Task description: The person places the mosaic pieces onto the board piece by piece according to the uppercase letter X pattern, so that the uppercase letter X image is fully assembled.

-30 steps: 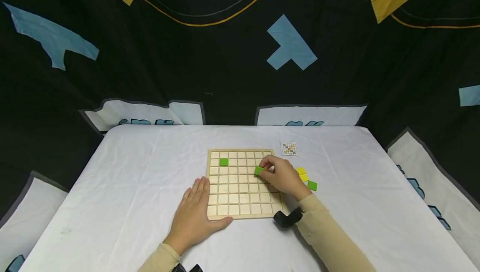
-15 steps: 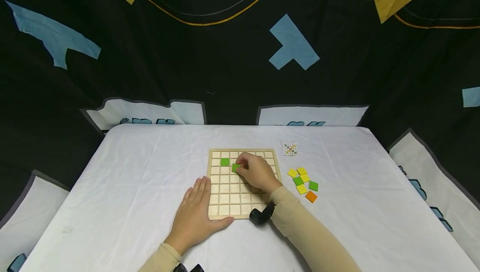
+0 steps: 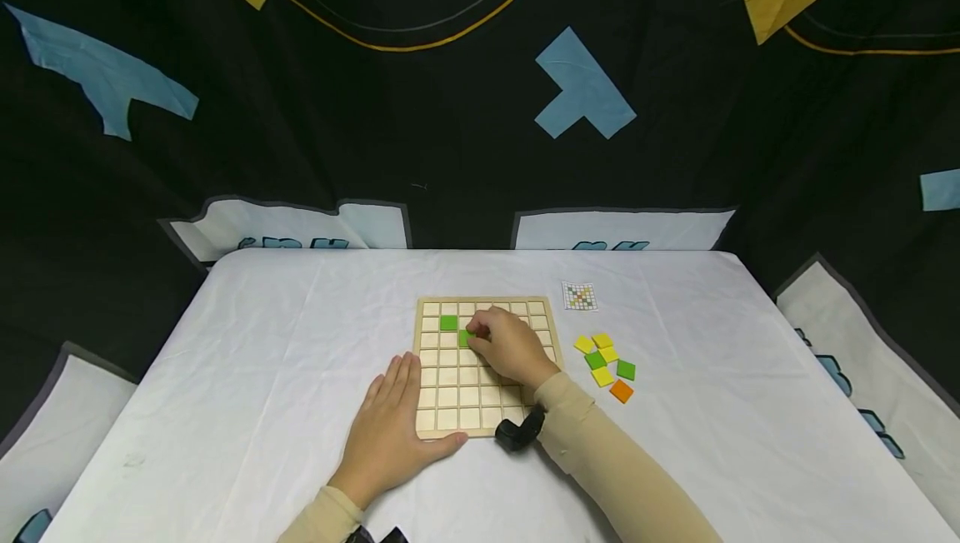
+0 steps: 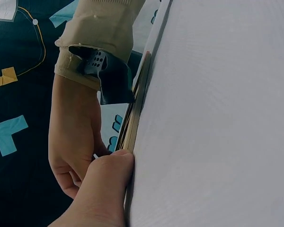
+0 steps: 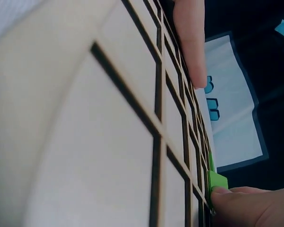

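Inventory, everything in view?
board: 1, pale wood, on table
table: 1, white, centre
card: 1, multicoloured, right of board
green tiles: 4, green, two at board, two right
yellow tiles: 4, yellow, right of board
orange tile: 1, orange, right of board
curtain: 1, black, behind
patches: 5+, blue and yellow, on curtain
panels: 4+, white, around table
wrist devices: 2, black, wrists
left hand: 1, tan-sleeved, board's left edge
right hand: 1, tan-sleeved, pinching green tile
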Action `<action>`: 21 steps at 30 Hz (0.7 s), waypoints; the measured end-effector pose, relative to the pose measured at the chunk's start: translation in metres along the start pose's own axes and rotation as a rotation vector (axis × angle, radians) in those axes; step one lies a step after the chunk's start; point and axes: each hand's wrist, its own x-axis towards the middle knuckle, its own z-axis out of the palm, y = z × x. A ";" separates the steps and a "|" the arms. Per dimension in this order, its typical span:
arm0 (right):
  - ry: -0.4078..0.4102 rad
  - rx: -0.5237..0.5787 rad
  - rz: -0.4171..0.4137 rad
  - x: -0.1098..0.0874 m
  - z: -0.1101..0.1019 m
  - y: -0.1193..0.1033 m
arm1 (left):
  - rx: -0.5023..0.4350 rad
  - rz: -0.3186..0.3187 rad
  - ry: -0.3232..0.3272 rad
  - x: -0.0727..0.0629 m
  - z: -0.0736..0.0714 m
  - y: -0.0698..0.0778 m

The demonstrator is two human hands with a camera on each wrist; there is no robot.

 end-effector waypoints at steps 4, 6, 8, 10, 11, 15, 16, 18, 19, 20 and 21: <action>-0.014 -0.038 -0.010 -0.002 -0.001 0.000 | -0.004 -0.005 -0.003 0.000 0.000 0.000; -0.027 -0.051 -0.017 -0.005 -0.002 0.001 | -0.006 -0.008 -0.008 0.000 0.000 0.000; -0.043 -0.050 -0.031 -0.008 -0.005 0.002 | -0.006 -0.009 -0.012 -0.001 0.000 0.000; -0.057 -0.047 -0.045 -0.013 -0.008 0.003 | -0.006 -0.010 -0.014 -0.001 0.001 0.000; -0.062 -0.043 -0.049 -0.015 -0.010 0.003 | -0.007 -0.010 -0.013 -0.001 0.001 0.000; -0.059 -0.046 -0.046 -0.027 -0.021 0.008 | -0.014 -0.008 -0.009 -0.001 0.001 0.001; -0.055 -0.048 -0.039 -0.031 -0.024 0.010 | -0.014 -0.008 -0.009 0.000 0.001 0.001; -0.045 -0.050 -0.023 -0.038 -0.032 0.014 | -0.014 -0.009 -0.010 0.000 0.001 0.001; -0.042 -0.052 -0.014 -0.041 -0.036 0.016 | -0.014 -0.010 -0.011 0.000 0.001 0.001; -0.041 -0.056 -0.007 -0.045 -0.041 0.019 | -0.014 -0.012 -0.012 0.000 0.001 0.001; -0.040 -0.060 0.001 -0.049 -0.045 0.022 | -0.013 -0.013 -0.013 0.000 0.001 0.000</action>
